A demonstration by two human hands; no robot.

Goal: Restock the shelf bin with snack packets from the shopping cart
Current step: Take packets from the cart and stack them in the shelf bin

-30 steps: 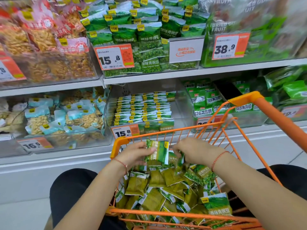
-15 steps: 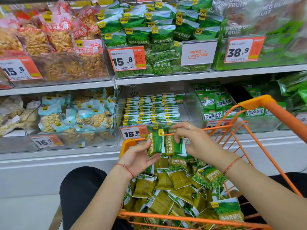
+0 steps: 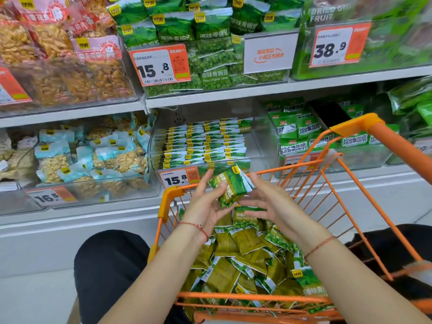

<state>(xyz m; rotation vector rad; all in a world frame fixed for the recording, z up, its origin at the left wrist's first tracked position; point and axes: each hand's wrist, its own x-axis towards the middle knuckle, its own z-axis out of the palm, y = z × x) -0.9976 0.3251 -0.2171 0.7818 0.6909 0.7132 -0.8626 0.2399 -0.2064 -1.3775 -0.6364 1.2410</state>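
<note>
Shelving crowded with snack bags fills the view beyond my orange shopping cart (image 3: pixel 350 127). My left hand (image 3: pixel 205 204) and right hand (image 3: pixel 268 204) press a small stack of snack packets (image 3: pixel 231 185) between nearly straight fingers, not curled round it. I'd square the edges, then lift forward: the shelf bin (image 3: pixel 264 139) sits just above and beyond the grip.

Both hands, left (image 3: pixel 205 204) and right (image 3: pixel 268 204), hold green packets (image 3: pixel 230 188) above the cart (image 3: pixel 339 183), fingers seemingly straight; bin (image 3: pixel 161 136) beyond.
</note>
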